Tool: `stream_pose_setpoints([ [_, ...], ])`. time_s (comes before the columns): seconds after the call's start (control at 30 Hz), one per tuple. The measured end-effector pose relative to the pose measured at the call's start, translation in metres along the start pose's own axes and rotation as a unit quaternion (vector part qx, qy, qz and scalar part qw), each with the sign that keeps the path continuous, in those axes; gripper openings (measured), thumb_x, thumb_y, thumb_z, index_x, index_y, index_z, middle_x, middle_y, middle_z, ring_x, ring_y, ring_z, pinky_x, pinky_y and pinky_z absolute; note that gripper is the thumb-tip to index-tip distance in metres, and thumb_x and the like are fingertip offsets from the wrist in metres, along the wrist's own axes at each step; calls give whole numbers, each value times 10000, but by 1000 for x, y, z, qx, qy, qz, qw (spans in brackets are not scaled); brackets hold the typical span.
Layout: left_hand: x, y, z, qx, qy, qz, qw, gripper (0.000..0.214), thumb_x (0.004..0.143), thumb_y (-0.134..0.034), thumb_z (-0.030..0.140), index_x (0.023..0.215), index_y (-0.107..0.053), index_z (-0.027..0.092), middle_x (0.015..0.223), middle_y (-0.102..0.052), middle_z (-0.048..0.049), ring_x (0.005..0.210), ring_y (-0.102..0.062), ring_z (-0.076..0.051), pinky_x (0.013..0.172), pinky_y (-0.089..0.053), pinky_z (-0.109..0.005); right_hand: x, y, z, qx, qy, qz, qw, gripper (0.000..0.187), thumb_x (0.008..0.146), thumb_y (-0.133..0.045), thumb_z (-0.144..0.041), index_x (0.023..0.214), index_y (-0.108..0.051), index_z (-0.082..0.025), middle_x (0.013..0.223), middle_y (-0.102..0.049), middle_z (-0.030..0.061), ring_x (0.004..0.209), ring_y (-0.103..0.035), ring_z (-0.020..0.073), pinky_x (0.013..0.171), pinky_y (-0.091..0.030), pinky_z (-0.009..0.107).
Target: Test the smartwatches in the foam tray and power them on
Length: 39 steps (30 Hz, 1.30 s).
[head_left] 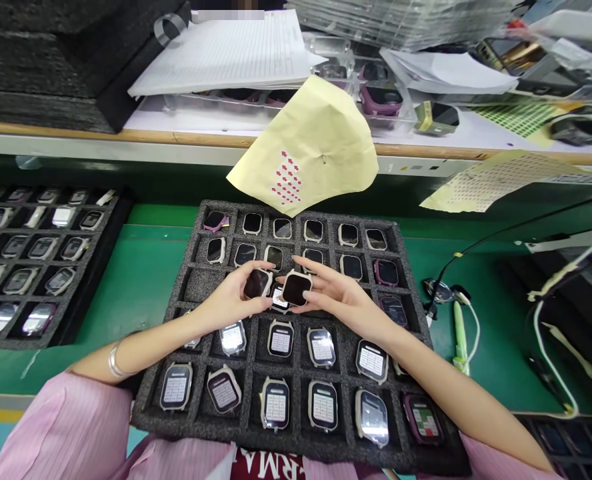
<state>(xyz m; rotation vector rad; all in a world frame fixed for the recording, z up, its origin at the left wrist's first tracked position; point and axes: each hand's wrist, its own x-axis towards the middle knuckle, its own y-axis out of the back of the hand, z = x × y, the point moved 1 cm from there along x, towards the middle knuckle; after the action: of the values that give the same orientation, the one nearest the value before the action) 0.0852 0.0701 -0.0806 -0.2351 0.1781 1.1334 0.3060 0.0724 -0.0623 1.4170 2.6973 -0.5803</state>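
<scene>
A dark foam tray [186, 400] with a grid of pockets lies in front of me, and most pockets hold a small smartwatch body. My left hand [231, 300] is closed on a dark-screened watch body [257, 283] above the tray's middle. My right hand [336, 293] grips a second watch body [297, 289] with a pale case, right beside the first. Between the two hands, a lit watch [279, 301] shows in its pocket. The near rows hold watches with lit screens [276, 405]; the far rows have dark screens [313, 231].
A second foam tray of watches [31, 267] sits at the left on the green mat [141, 280]. A yellow sheet with red stickers [311, 150] hangs over the tray's far edge. Cables and a green pen [459, 333] lie at the right. Papers and plastic trays crowd the shelf behind.
</scene>
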Motion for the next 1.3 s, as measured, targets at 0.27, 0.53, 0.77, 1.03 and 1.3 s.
stream_pose_setpoints([
  [0.27,-2,0,2,73,-33,-3,997,401,783,-631,176,1176,-554,172,751,-549,39,554,-469,-98,606,-408,-267,2,-1,-3,-12,13,-28,999,333,807,-732,-199,1134,-691,-250,954,-701,11,814,-654,120,706,-565,249],
  [0.53,-2,1,3,71,-40,-34,996,344,808,-588,163,1149,-541,159,686,-495,64,552,-453,-88,572,-380,-232,3,-1,-1,-1,5,-35,999,355,758,-777,-202,1106,-706,-217,939,-667,24,803,-627,125,707,-550,263],
  [0.77,-2,2,7,116,-58,-33,991,331,786,-577,158,1117,-561,161,763,-557,36,599,-491,-98,647,-433,-250,2,0,-1,-16,12,-20,1000,351,734,-793,-193,1078,-729,-228,976,-642,27,850,-629,135,725,-529,251],
  [1.03,0,3,7,158,-65,-39,985,341,776,-554,135,1114,-561,171,884,-641,-8,803,-605,-164,777,-483,-290,2,3,-2,-23,19,-16,999,329,745,-781,-187,1067,-738,-240,970,-613,25,841,-612,136,710,-512,253],
  [1.3,1,3,3,172,-128,-44,976,366,778,-563,102,1135,-554,180,1100,-658,-57,1022,-606,-208,940,-454,-336,3,3,-4,-40,26,1,999,340,732,-788,-193,1065,-737,-235,953,-588,26,820,-604,133,648,-518,233],
])
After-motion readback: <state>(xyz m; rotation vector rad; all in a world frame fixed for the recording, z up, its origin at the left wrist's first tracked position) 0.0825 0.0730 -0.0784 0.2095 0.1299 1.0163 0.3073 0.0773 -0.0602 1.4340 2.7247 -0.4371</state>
